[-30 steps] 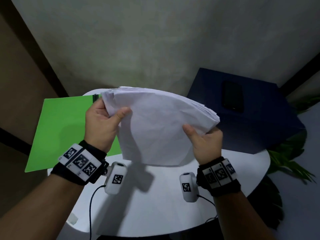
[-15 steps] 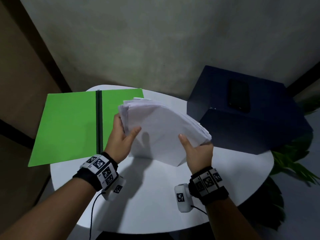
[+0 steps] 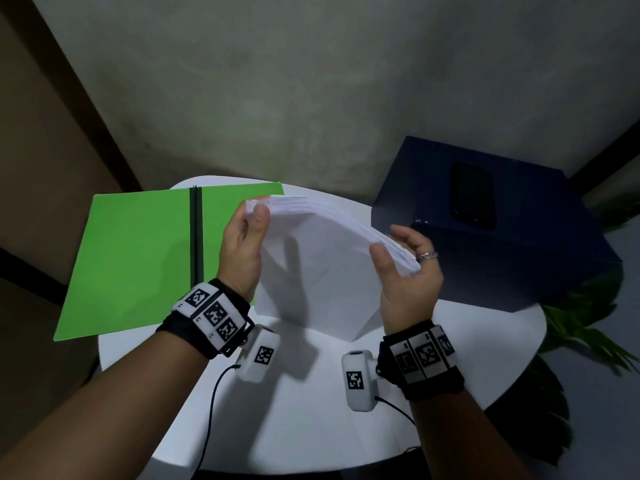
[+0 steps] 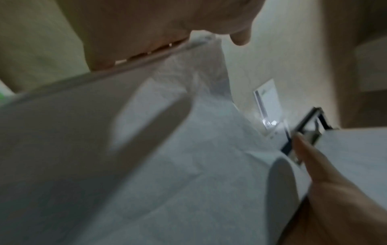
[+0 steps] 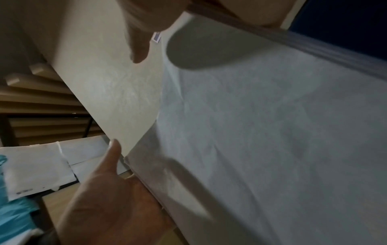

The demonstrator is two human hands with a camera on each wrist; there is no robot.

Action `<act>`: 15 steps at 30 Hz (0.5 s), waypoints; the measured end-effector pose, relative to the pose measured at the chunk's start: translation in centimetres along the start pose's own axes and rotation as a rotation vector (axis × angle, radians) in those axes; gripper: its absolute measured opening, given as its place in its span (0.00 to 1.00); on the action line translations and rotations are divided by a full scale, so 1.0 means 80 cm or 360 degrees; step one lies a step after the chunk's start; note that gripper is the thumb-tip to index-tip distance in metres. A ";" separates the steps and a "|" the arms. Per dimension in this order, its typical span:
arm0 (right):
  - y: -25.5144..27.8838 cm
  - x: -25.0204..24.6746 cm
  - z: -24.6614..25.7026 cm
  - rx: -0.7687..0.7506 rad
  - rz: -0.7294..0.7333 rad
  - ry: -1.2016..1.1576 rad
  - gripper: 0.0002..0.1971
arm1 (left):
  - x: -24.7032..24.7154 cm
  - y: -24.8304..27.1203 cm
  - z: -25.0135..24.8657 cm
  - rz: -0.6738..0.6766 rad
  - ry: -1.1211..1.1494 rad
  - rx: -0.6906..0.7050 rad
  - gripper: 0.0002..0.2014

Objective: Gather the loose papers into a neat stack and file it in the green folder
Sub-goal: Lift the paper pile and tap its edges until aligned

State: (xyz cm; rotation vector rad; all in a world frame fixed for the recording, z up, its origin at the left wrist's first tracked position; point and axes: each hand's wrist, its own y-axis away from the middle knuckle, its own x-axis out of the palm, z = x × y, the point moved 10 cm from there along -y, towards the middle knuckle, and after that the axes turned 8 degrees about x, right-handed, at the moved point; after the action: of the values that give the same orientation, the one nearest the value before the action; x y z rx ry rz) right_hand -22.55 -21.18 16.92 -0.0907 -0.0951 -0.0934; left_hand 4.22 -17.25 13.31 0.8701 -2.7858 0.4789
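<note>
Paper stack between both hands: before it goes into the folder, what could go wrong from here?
1. The paper stack stands on edge with its top edges fanned; the right hand looks open, so sheets could slide apart.
2. The green folder overhangs the white table on the left; weight there might tip it.
3. The left hand grips only one corner, which may crease.

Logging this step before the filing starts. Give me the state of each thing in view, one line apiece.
Paper stack: gathered, held on edge on the table, top edges fanned.
Green folder: open flat, spine up, partly off the white table.
Left hand: grips the stack's left edge.
Right hand: fingers straight, steadies the right edge.
Dark phone: lies flat on the navy box.
</note>
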 end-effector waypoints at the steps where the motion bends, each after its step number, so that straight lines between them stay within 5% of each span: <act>1: -0.001 -0.002 0.003 -0.0007 -0.0047 0.0005 0.11 | 0.000 -0.003 -0.003 -0.0063 -0.0020 0.0018 0.23; 9: -0.005 -0.017 0.005 -0.0058 -0.0238 0.0053 0.07 | -0.011 -0.024 -0.015 -0.0378 -0.0196 0.0108 0.12; 15: -0.001 -0.015 -0.003 0.0000 -0.0214 -0.0024 0.04 | -0.001 -0.020 -0.028 -0.0333 -0.0391 0.0183 0.05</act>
State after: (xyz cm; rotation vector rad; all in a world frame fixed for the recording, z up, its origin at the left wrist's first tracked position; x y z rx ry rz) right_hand -23.69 -21.18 16.56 -0.0850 -0.1163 -0.2268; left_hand 5.43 -17.67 15.73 1.3118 -2.8581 0.5337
